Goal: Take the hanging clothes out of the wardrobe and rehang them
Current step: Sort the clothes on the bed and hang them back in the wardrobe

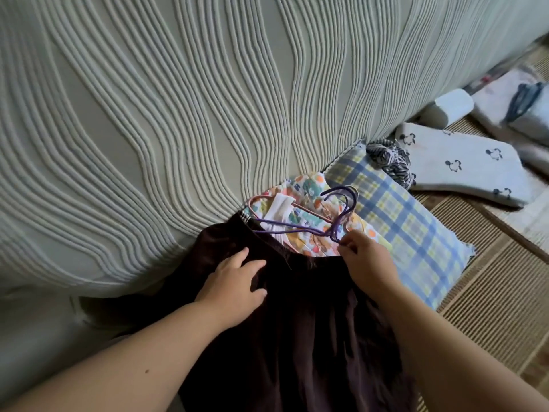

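On the ribbed bedspread [148, 144] lies the dark brown garment [312, 322]. My left hand [237, 278] presses flat on it, fingers straight. My right hand [368, 260] pinches the purple hanger [337, 226] at its neck, over the floral garment [306, 221], beside the plaid pillow [410, 233].

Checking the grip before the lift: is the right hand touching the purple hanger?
Touching. In the head view the right hand pinches the purple hanger at its neck, with no gap.
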### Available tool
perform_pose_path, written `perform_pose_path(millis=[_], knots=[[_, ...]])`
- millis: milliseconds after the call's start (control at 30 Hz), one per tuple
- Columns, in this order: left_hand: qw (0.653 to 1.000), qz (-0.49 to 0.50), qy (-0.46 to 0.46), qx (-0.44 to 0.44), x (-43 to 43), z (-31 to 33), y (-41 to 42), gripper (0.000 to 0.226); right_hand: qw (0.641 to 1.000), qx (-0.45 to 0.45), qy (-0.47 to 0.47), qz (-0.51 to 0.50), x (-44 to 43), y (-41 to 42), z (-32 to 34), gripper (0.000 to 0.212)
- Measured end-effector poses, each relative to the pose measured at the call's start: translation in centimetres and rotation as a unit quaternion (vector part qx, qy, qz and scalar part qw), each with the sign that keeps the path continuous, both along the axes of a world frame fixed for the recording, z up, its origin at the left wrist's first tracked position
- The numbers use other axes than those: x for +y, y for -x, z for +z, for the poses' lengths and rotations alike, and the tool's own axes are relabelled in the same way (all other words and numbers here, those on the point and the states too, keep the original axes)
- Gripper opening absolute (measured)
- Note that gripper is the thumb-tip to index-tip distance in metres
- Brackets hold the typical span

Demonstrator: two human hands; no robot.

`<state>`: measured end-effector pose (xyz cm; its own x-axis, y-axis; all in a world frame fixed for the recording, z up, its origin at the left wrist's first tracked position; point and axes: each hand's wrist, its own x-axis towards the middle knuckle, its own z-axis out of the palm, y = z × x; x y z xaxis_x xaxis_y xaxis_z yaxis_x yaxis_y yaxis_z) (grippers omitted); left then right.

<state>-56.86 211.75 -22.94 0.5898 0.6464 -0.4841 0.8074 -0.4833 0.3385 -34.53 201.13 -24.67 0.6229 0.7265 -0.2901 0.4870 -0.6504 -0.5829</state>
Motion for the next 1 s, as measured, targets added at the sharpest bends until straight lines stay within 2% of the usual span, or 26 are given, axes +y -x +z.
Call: perform_pose_path(millis=[200,300,400,600,867,933,1000], knots=[[0.987,0.024,-0.142,-0.077,1.5,6.9,0.3,0.072,0.993,0.027,-0.096,0.064,-2.2,2.0,7.5,0.008],[0.982,0.021,-0.183,-0.049,1.6,11.0,1.4,0.082,0.986,0.053,-0.140,0.078,-3.8,3.1,11.3,0.019],[0.985,0.029,-0.168,-0.016,1.0,14.7,3.6,0.087,0.977,0.072,-0.170,0.109,-5.3,4.8,15.5,0.018],[0.980,0.009,-0.155,-0.123,-3.6,22.6,9.8,0.027,0.969,-0.008,-0.203,0.141,-8.5,9.3,24.3,0.019],[0.929,0.039,-0.245,-0.276,-13.7,32.6,22.4,0.017,0.941,-0.095,-0.273,0.173,-16.7,19.4,34.7,0.020],[0.912,0.061,-0.276,-0.297,-17.2,35.1,26.6,0.019,0.934,-0.099,-0.293,0.180,-19.3,22.9,37.0,0.015],[0.899,0.083,-0.310,-0.299,-20.1,37.4,30.4,0.021,0.932,-0.084,-0.300,0.187,-21.5,25.7,38.8,0.024]])
